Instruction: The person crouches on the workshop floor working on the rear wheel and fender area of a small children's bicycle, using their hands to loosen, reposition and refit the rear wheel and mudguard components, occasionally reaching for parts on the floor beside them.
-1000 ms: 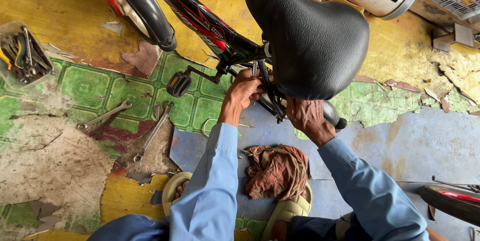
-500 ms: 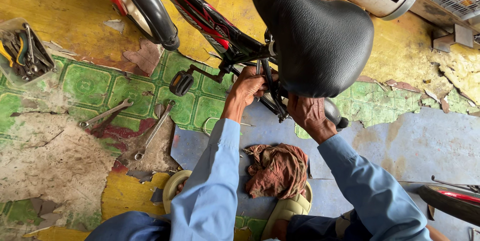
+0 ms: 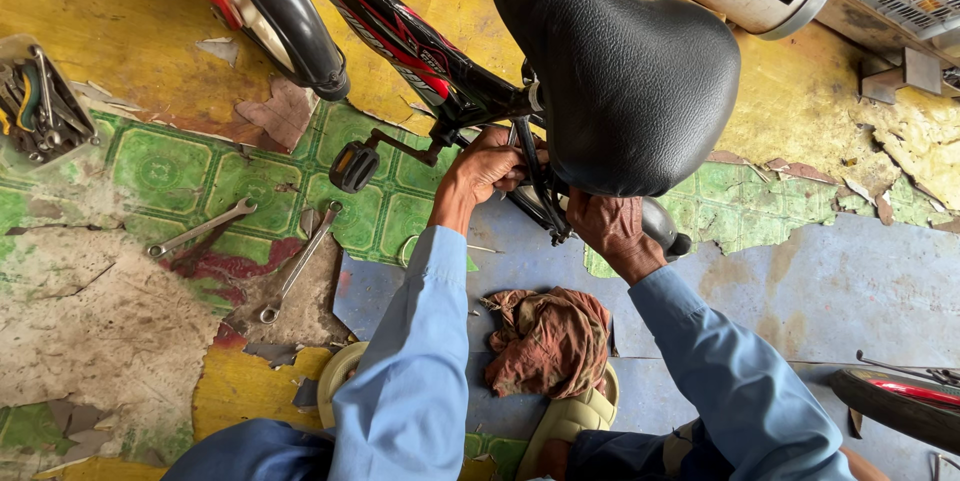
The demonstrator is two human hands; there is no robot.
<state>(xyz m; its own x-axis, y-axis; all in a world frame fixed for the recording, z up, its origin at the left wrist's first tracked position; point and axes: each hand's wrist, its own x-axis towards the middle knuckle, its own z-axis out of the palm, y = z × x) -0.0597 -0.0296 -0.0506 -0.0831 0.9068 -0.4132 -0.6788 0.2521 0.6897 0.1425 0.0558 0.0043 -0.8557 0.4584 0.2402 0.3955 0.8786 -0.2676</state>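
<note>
The frame (image 3: 470,91) under the saddle (image 3: 625,71) is gripped by the left hand (image 3: 485,169), fingers curled shut. The right hand (image 3: 610,231) is closed on a part there; what it holds cannot be told.

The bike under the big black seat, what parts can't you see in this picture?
Head view only:
- Fingertips of the left hand and right hand: hidden behind the frame and black saddle.
- What the hands grip: covered by the saddle.
- Front wheel: cut off by the top edge.
- Tools in the box: too small to name.

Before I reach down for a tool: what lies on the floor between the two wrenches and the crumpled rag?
In the head view, the left forearm's blue sleeve crosses between the wrenches and the rag, over bare, peeling floor.
</note>
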